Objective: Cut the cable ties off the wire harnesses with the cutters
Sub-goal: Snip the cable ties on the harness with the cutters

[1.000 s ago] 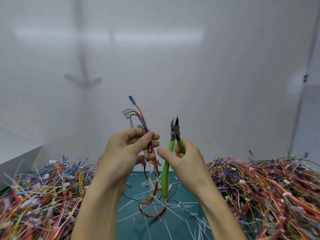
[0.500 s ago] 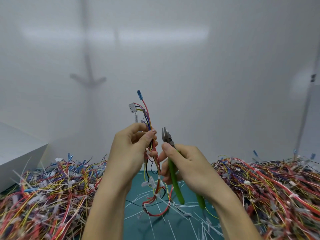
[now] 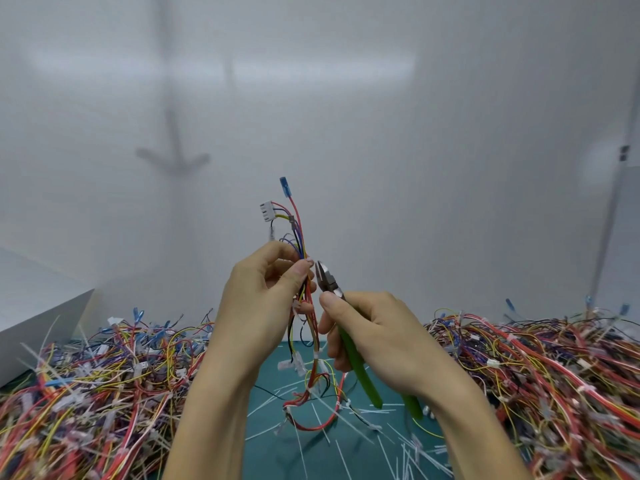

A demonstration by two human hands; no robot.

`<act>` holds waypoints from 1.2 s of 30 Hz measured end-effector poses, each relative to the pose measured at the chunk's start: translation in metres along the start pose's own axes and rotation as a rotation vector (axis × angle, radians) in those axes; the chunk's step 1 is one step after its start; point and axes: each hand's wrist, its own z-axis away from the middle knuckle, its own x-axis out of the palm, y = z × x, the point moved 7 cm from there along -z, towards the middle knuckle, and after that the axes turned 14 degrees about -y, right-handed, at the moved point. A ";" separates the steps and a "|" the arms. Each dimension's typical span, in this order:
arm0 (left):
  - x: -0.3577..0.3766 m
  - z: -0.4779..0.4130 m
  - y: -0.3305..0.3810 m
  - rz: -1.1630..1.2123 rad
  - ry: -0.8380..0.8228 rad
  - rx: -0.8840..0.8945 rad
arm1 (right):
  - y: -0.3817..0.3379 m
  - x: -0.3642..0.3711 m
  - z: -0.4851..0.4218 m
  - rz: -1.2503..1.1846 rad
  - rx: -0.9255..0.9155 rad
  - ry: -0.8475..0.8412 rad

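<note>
Above a green mat (image 3: 277,455) before white walls (image 3: 415,150), left fingers (image 3: 298,275) pinch a harness (image 3: 300,242), right fingers (image 3: 332,301) grip cutters (image 3: 361,370).

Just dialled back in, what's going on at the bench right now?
A person is working through wire harnesses. The left hand holds one wire harness upright by its middle, connectors pointing up. The right hand grips the green-handled cutters, their nose aimed at the bundle just beside the left thumb; whether the blades touch a tie I cannot tell. A left heap and a right heap of harnesses flank the green mat, which is littered with cut tie pieces.
</note>
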 end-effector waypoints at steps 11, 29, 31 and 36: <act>0.003 0.000 -0.001 0.006 -0.054 0.006 | -0.002 -0.002 0.001 0.000 -0.010 0.016; 0.001 0.002 0.001 -0.047 -0.056 0.011 | -0.003 -0.003 0.003 0.135 0.003 0.055; 0.000 0.002 0.000 -0.046 -0.058 0.001 | -0.002 -0.004 0.003 0.151 0.012 0.058; -0.002 0.004 -0.001 0.010 -0.050 -0.017 | 0.001 -0.002 0.002 0.123 0.014 0.043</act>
